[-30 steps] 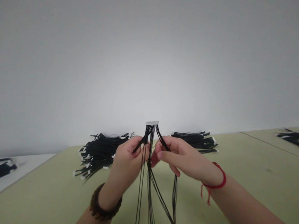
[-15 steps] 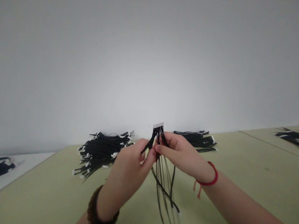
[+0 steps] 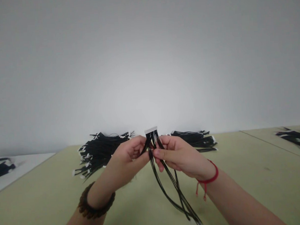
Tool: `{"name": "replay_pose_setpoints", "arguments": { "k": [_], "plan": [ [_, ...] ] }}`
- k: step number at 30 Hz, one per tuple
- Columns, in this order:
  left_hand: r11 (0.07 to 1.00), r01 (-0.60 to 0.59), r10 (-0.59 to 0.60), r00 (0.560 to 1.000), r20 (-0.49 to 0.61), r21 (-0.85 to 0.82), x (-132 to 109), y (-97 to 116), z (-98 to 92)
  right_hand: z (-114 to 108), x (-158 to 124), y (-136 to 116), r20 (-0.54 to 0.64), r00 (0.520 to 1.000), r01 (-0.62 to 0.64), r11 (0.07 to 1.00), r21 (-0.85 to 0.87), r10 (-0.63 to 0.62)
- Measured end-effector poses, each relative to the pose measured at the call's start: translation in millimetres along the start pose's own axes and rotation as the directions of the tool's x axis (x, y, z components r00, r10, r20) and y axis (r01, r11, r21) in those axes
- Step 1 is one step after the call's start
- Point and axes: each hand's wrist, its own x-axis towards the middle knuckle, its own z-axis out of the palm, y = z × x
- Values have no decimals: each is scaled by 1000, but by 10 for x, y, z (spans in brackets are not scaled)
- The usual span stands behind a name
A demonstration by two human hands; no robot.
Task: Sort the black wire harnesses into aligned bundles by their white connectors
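Observation:
In front of me, both hands hold up a black wire harness (image 3: 158,178) with a white connector (image 3: 151,130) at its top end. My left hand (image 3: 128,160) pinches some wires just below the connector, between thumb and fingers. On the other side, my right hand (image 3: 179,154) grips the wires with thumb and forefinger, its tip close to the left thumb. The loose wires hang down and curve to the right, below the hands. Part of the bundle is hidden behind the fingers.
A large heap of black harnesses with white connectors (image 3: 99,151) lies behind my left hand. A smaller bundle (image 3: 196,139) is behind my right hand. More black wires (image 3: 294,136) lie far right, others (image 3: 3,168) far left. A wall (image 3: 148,66) rises behind the yellow-green table (image 3: 56,196).
The connector has shifted left and slightly down. The hanging wires have swung to the right and now curve. Both hands keep their pinch, and the left hand has moved slightly left.

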Motion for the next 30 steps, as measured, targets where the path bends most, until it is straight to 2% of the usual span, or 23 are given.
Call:
{"name": "replay_pose_setpoints", "arguments": {
  "k": [5, 8, 12, 17, 21, 23, 26, 30],
  "plan": [
    [1000, 1, -1, 1000, -6, -5, 21, -71, -24, -23, 31, 64, -142, 983, 96, 987, -128, -113],
    [999, -30, 30, 999, -20, 14, 13, -67, -76, -49, 21, 42, -140, 982, 108, 985, -136, -127],
    [995, -91, 91, 996, 9, 27, -21, 49, -105, -106, 24, 55, 34, 997, 69, 998, -1, -69],
    [959, -202, 222, 972, -79, 199, -27, 119, -31, -160, 121, 324, 280, 950, 94, 982, 162, -137],
    [943, -263, 265, 964, 16, 204, -18, 102, 15, -100, 188, 540, 363, 915, 84, 964, 253, -175],
    [952, -256, 252, 967, 43, 168, -18, 112, 21, -58, 196, 582, 365, 914, 78, 958, 277, -179],
    [980, -167, 163, 986, 45, 104, -17, 125, 20, -13, 190, 559, 322, 933, 69, 958, 280, -161],
    [999, -43, 44, 998, -41, 21, -5, 78, 3, 7, 191, 449, 184, 973, 89, 961, 261, -140]
  ]
}}
